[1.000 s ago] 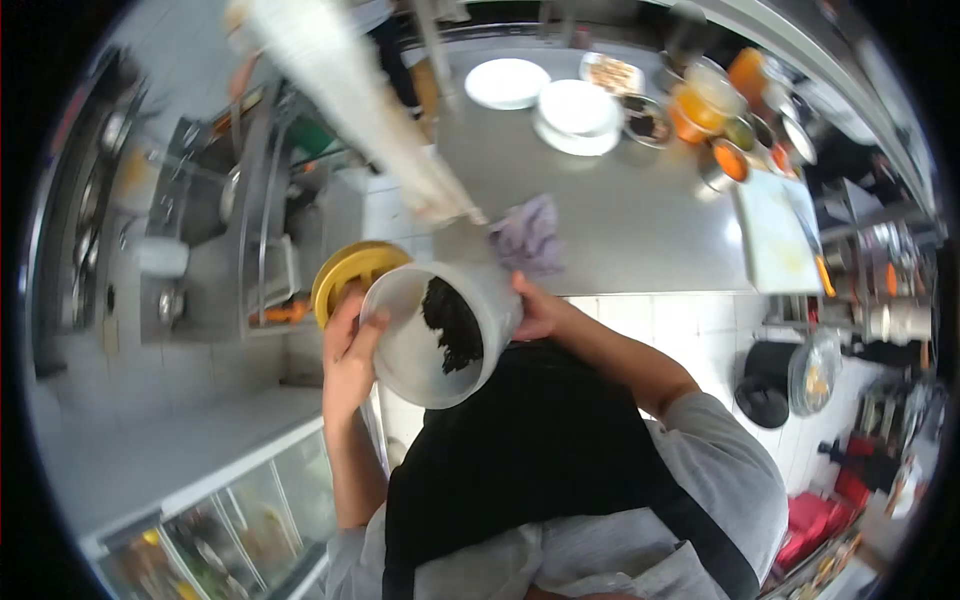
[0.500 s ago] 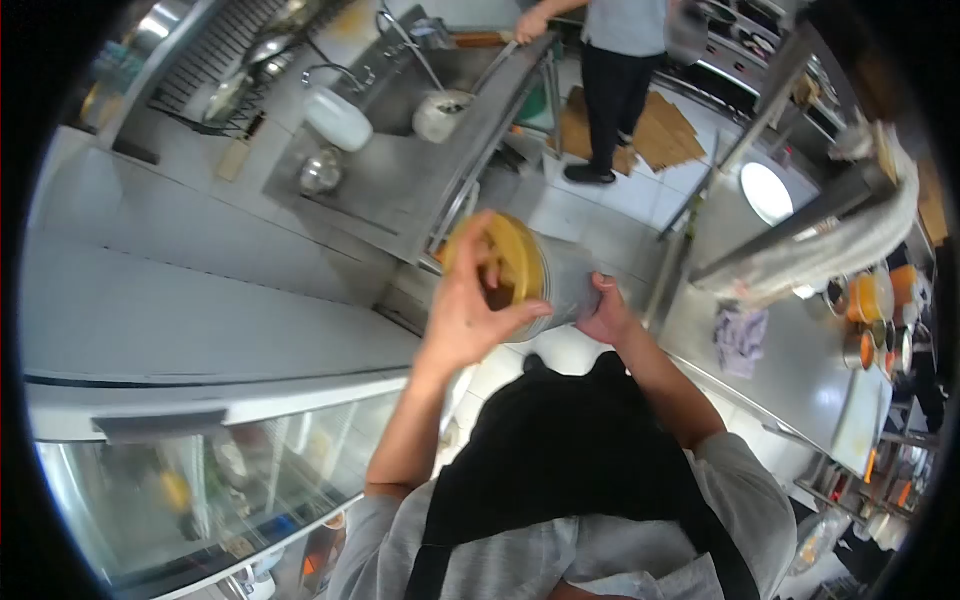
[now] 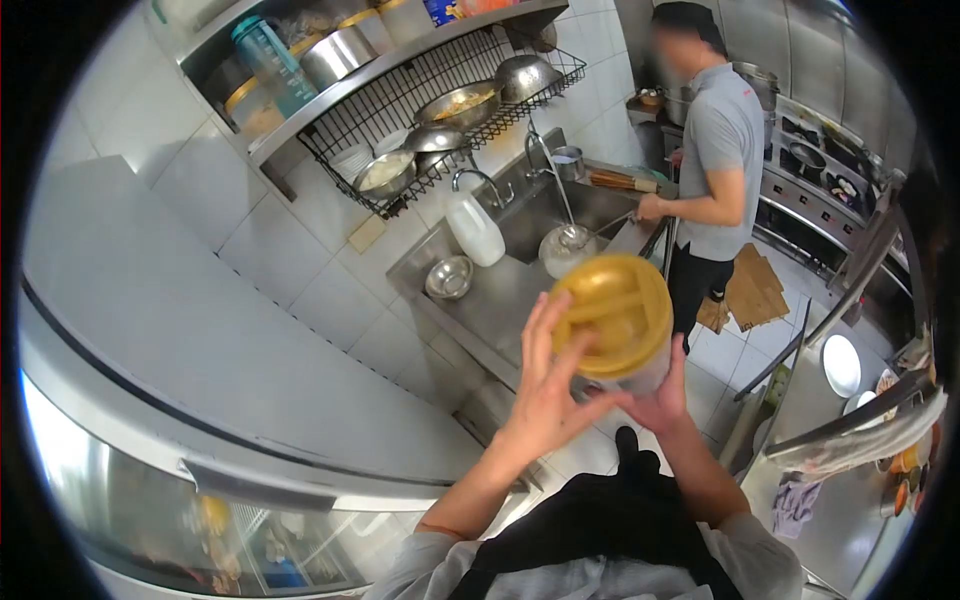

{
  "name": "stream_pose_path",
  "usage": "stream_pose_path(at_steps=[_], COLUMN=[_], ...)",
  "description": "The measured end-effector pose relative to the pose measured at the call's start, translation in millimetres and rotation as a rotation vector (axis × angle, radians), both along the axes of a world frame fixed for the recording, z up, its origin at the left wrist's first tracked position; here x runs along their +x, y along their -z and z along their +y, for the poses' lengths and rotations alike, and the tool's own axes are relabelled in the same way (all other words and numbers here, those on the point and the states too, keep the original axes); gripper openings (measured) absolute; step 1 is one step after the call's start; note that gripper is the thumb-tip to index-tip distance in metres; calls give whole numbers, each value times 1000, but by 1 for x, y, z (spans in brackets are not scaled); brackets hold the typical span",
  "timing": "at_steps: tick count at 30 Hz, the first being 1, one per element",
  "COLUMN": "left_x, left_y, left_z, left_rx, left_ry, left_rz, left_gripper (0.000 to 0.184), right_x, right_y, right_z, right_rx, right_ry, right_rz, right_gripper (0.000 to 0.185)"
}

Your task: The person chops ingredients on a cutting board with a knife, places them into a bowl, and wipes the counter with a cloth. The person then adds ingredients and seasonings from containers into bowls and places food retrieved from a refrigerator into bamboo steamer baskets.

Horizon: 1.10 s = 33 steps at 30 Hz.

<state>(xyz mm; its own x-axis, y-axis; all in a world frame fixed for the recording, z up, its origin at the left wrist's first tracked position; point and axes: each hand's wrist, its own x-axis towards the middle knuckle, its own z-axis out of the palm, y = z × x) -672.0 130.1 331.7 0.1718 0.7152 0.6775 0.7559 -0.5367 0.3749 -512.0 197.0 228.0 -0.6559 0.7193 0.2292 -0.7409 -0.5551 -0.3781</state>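
Observation:
A clear plastic jar (image 3: 640, 383) with a wide yellow lid (image 3: 625, 300) is held up in front of me, the lid tilted toward my face. My right hand (image 3: 660, 400) supports the jar from below and the right side, fingers partly hidden behind it. My left hand (image 3: 550, 395) is curved at the lid's left edge, its fingers spaced apart and a fingertip overlapping the lid. The left thumb reaches under the jar's near side, close to the right hand. What the jar contains is hidden.
A steel sink (image 3: 510, 300) holds a white jug (image 3: 474, 228), a metal bowl (image 3: 450, 277) and a pot under the tap. Above hangs a wire rack (image 3: 330, 140) with bowls. A co-worker (image 3: 722, 140) stands beside the sink. A fridge (image 3: 200, 330) is left; a steel counter (image 3: 830, 470) right.
My view has tilted up, bringing the rack, shelf and co-worker's upper body into sight. The jar has turned so its lid faces me more. Both hands stay at the jar.

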Motion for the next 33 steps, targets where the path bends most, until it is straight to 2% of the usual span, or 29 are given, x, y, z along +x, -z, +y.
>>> stream_pose_path(at_steps=[1,3,5,6,8,9,10,11,13,14,15,16,20,22,23,25,26,28,29,30,32,33], left_x=[-6,-26,-43,-48,-69,-74,-93,-120,-159,-179,-198,-211,-230,-255,-267,-268,-277,-270,-261,-252,-227,-236], left_y=[-2,-22,-54,-77,-132,-166,-194,-223,-274,-299,-314,-323,-351,-361,-362,-358,-360,-356,-355,-351,-357,-355], left_z=[14,40,72,87,120,136,160,194,249,279,305,326,379,406,418,425,436,434,421,396,325,296], left_rx=[69,108,208,261,471,529,689,855,1012,1196,1093,987,668,504,509,353,378,466,657,836,982,1090], left_ry=[9,13,67,114,-101,-160,-397,-417,-460,-563,-625,-684,-938,-965,-1008,-954,-1013,-1118,-988,-849,-860,-942], left_rz=[-119,-177,-358,-472,-264,-212,44,191,381,522,431,339,254,253,315,291,277,435,445,458,432,410], left_gripper=[66,66,68,69,72,71,72,71,78,65,64,65,62,63,63,62,63,61,56,51,41,41], right_x=[-5,-21,-36,-37,-41,-39,-33,-26,-16,-8,0,10,37,45,47,46,44,38,34,31,24,22], right_y=[-12,-31,-47,-47,-45,-26,-15,-3,41,54,65,74,77,80,88,81,83,84,80,77,81,82], right_z=[16,48,78,88,110,117,117,116,117,117,115,111,119,125,130,135,139,141,140,138,136,133], right_rx=[40,77,356,355,524,500,520,544,352,339,316,292,251,192,185,161,142,151,149,142,127,100], right_ry=[-67,-138,-126,-137,-63,-107,-144,-182,-317,-340,-348,-356,-430,-359,-318,-215,-195,-132,-127,-124,-126,-107], right_rz=[26,54,106,105,-122,-143,-221,-303,-517,-536,-622,-708,-817,-868,-864,-870,-867,-878,-857,-838,-842,-856], right_gripper=[84,85,84,84,79,71,65,58,52,52,47,42,40,39,37,34,33,32,32,32,33,34])
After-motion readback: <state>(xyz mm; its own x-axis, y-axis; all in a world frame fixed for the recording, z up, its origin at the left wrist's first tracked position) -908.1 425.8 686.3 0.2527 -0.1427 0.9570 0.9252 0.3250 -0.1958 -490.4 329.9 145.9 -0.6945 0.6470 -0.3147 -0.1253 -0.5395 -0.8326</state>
